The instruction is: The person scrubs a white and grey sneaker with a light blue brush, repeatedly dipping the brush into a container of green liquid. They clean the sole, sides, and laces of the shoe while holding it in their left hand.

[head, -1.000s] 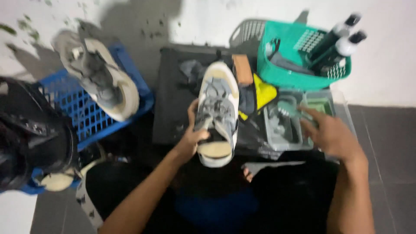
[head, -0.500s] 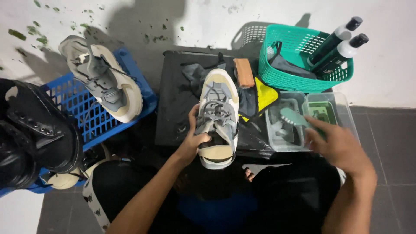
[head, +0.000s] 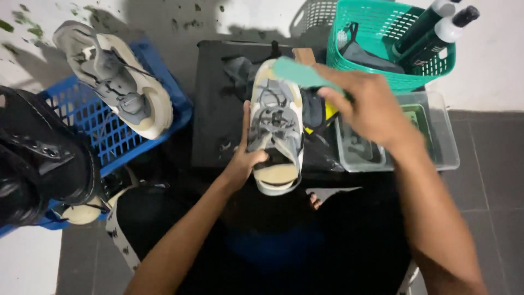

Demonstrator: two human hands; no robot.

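The sneaker [head: 274,125] lay lengthwise, toe towards the wall, left hand [head: 244,159] gripping its side; right hand [head: 372,106] clasped a green brush [head: 303,74] above a black box [head: 218,104] on grey tiles [head: 491,164].

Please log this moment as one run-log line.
left hand: holds grey sneaker | right hand: holds teal brush over sneaker toe
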